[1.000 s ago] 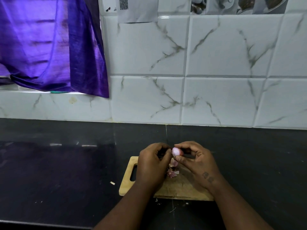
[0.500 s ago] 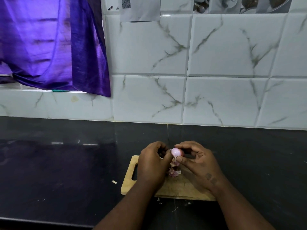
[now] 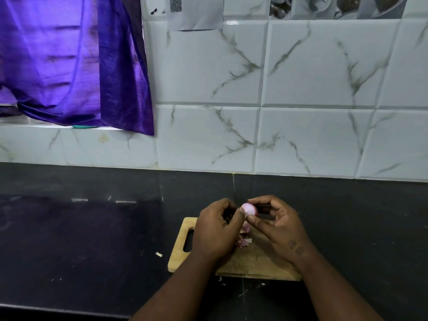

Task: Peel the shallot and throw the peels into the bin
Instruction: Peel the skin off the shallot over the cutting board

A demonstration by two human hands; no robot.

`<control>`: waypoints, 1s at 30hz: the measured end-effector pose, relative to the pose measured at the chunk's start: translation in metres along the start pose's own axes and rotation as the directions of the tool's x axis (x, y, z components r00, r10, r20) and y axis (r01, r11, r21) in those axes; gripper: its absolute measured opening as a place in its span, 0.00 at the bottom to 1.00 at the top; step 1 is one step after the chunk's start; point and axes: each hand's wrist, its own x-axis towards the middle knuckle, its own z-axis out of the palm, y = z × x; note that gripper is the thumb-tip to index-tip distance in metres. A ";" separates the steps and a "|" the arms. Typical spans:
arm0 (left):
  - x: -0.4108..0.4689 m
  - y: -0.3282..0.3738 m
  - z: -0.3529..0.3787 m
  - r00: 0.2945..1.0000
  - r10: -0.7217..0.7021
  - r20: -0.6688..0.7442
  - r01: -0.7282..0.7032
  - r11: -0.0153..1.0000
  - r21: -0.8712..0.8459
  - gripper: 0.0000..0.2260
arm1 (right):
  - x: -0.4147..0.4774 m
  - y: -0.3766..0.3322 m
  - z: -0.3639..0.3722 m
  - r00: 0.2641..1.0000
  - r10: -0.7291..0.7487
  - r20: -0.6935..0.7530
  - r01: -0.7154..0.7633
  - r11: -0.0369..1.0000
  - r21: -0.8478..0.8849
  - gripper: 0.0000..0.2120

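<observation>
Head view looks down on my two hands over the board (image 3: pixel 257 262). My right hand (image 3: pixel 279 224) pinches the shallot (image 3: pixel 249 209) between thumb and fingertips, lifted clear of the wood so my left hand (image 3: pixel 215 230) can work at it. The left thumb presses the shallot's side, its other fingers curled; whether they grip a strip of skin I cannot tell. Peels (image 3: pixel 243 240) lie on the board just below, where they drop. I see no bin.
</observation>
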 end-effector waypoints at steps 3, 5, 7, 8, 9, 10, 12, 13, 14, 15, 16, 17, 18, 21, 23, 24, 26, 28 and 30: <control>0.000 0.002 -0.001 1.000 0.006 0.001 -0.006 0.999 -0.031 0.15 | -0.001 -0.001 0.001 1.000 0.001 0.011 -0.001 1.000 0.008 0.12; 0.000 0.004 -0.001 1.000 0.012 -0.006 -0.012 0.998 -0.054 0.15 | -0.002 -0.003 0.002 1.000 0.003 0.007 -0.003 1.000 0.025 0.13; 0.000 0.003 -0.001 1.000 0.014 -0.009 -0.014 0.998 -0.053 0.12 | -0.002 -0.003 0.002 1.000 -0.007 0.000 0.007 1.000 0.029 0.13; 0.000 0.001 0.000 1.000 0.007 -0.010 -0.007 0.999 -0.047 0.09 | -0.002 -0.003 0.001 1.000 -0.013 -0.004 0.013 1.000 0.026 0.13; 0.001 -0.001 0.001 1.000 0.000 -0.013 -0.001 0.999 -0.045 0.09 | -0.002 -0.003 0.001 1.000 -0.019 -0.011 0.020 1.000 0.021 0.13; 0.002 -0.002 0.001 1.000 -0.006 -0.019 0.005 0.999 -0.047 0.09 | -0.002 -0.003 0.001 1.000 -0.027 -0.016 0.027 0.999 0.017 0.12; 0.001 -0.001 0.001 1.000 -0.005 -0.016 0.004 0.997 -0.071 0.10 | -0.002 -0.003 0.002 0.999 -0.044 -0.022 0.045 0.999 0.016 0.10; 0.001 0.000 0.001 1.000 -0.004 -0.012 0.003 0.996 -0.085 0.09 | -0.002 -0.003 0.002 0.998 -0.052 -0.022 0.052 0.998 0.019 0.10; 0.000 0.002 0.000 1.000 -0.007 -0.011 0.006 0.995 -0.099 0.09 | -0.002 -0.003 0.003 0.998 -0.057 -0.024 0.057 0.998 0.025 0.10; 0.000 0.002 0.000 1.000 -0.011 -0.012 0.009 0.993 -0.114 0.08 | -0.002 -0.003 0.004 0.998 -0.061 -0.026 0.062 0.998 0.031 0.10; 0.000 0.002 0.000 1.000 -0.015 -0.015 0.013 0.992 -0.125 0.08 | -0.002 -0.002 0.003 0.997 -0.066 -0.026 0.067 0.997 0.033 0.10; 0.000 0.001 0.000 1.000 -0.020 -0.019 0.018 0.991 -0.132 0.08 | -0.002 -0.002 0.003 0.997 -0.071 -0.023 0.072 0.997 0.033 0.10; 0.001 0.000 0.000 0.999 -0.028 -0.022 0.025 0.990 -0.138 0.08 | -0.002 -0.002 0.003 0.997 -0.074 -0.020 0.075 0.997 0.035 0.10; 0.002 -0.001 0.000 0.999 -0.043 -0.031 0.038 0.990 -0.139 0.10 | -0.003 -0.003 0.003 0.997 -0.080 -0.018 0.080 0.996 0.033 0.10; 0.003 -0.003 0.000 0.998 -0.052 -0.030 0.047 0.989 -0.141 0.09 | -0.002 -0.002 0.003 0.997 -0.075 -0.027 0.076 0.997 0.035 0.10; 0.002 -0.003 0.000 0.998 -0.056 -0.028 0.051 0.988 -0.146 0.09 | -0.001 -0.001 0.002 0.997 -0.074 -0.029 0.075 0.997 0.029 0.11; 0.002 -0.005 0.000 0.998 -0.058 -0.028 0.053 0.986 -0.159 0.10 | 0.000 0.002 0.001 0.997 -0.078 -0.028 0.078 0.997 0.009 0.12; 0.002 -0.004 0.000 0.998 -0.058 -0.029 0.052 0.985 -0.163 0.10 | 0.000 0.003 0.000 0.997 -0.074 -0.031 0.074 0.997 -0.001 0.12; 0.001 -0.001 0.000 0.998 -0.051 -0.024 0.047 0.986 -0.160 0.08 | 0.000 0.002 0.000 0.997 -0.065 -0.029 0.065 0.998 -0.013 0.11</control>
